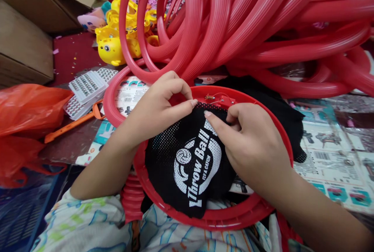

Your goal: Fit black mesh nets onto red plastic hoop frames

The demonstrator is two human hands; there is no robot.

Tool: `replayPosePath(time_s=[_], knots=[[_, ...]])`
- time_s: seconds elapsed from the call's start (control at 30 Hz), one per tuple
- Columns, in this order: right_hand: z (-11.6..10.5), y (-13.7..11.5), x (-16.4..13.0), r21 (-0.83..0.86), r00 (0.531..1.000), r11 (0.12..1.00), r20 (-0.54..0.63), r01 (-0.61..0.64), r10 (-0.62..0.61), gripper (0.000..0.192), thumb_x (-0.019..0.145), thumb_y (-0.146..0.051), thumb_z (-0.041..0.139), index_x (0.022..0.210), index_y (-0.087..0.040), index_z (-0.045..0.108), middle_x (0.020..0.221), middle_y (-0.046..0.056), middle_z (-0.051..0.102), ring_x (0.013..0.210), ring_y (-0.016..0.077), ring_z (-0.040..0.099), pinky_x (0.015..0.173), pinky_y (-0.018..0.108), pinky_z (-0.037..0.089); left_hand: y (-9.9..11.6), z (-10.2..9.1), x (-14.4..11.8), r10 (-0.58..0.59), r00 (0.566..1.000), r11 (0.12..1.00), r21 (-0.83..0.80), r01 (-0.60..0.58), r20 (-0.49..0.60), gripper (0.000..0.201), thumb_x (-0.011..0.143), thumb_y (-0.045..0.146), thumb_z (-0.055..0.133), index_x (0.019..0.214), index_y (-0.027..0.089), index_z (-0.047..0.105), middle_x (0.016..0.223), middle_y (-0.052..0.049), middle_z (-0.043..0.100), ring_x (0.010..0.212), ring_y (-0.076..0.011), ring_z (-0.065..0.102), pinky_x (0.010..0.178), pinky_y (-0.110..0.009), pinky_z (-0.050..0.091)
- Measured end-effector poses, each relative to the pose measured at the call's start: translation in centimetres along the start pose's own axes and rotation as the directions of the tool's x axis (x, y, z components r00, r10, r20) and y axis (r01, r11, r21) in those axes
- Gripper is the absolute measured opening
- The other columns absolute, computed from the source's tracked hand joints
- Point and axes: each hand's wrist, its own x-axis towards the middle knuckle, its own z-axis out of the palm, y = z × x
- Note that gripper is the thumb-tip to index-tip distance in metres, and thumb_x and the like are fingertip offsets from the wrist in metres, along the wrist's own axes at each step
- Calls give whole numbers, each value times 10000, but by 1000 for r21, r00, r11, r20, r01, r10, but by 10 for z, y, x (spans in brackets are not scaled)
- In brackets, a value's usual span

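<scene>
Both hands are working at the top edge of a black mesh net, printed in white with "Throw Ball", which is lying across a red plastic hoop resting on the person's lap. The left hand is pinching the upper hem of the net between thumb and forefinger, right at the far rim of the hoop. The right hand is lying on the net's right side, forefinger pressing the fabric flat just beside the left thumb, its other fingers curled in towards the rim — whether they are gripping the hem underneath cannot be told.

The net is looking soft, light and floppy; it is bunching and sagging inside the ring, so it would seem best taken by its hem, close to the rim, where the fingers are already sitting. The hoop is appearing stiff, light and smooth — likely a little slippery — and its ribbed rim is offering the firmer hold.

Beyond the hands a large heap of red hoops is piling up. On the bench, printed card sheets are lying under more black netting. To the left are an orange plastic bag, white trays of small parts, yellow toy figures and a cardboard box.
</scene>
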Motion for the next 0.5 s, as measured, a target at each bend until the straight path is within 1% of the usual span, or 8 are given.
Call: replayPosePath(time_s=[0.07,0.17,0.3,0.37,0.5], knots=[[0,-1,0,-86,998,994,-12,65,-66,255,1015,-311,475,1065,-222,709,694,33,561,614,182,480,582,356,357,0,2,0,-27,1000,1000,-14,27,-10,105,843,253,677,766,186,652,810,-1,573,781,-140,531,736,-281,467],[-1,-2,-1,-227,979,953,18,200,-201,319,1017,-218,418,1043,-185,735,734,69,596,676,208,506,601,370,359,0,4,-1,-75,997,997,-26,75,-10,102,833,265,680,765,192,662,804,2,572,768,-141,529,727,-285,466],[-3,-1,-1,-341,944,883,46,322,-326,385,999,-123,369,1045,-116,750,726,89,608,655,210,483,588,372,383,-1,9,-2,-113,994,993,-22,113,-5,94,823,251,672,755,190,650,809,4,584,780,-147,541,731,-295,450],[-3,0,0,-352,933,868,58,351,-354,363,990,-118,391,1033,-95,751,730,92,612,643,205,475,585,367,413,-1,11,-2,-131,991,991,-8,131,-2,106,813,237,669,731,187,624,797,10,575,773,-146,539,733,-303,436],[-6,2,1,-341,938,875,78,344,-338,321,977,-116,431,1006,-94,750,774,101,650,656,203,514,614,369,464,-2,13,-2,-137,991,991,11,137,-1,156,817,260,683,727,186,578,779,21,571,749,-139,525,716,-300,415]])
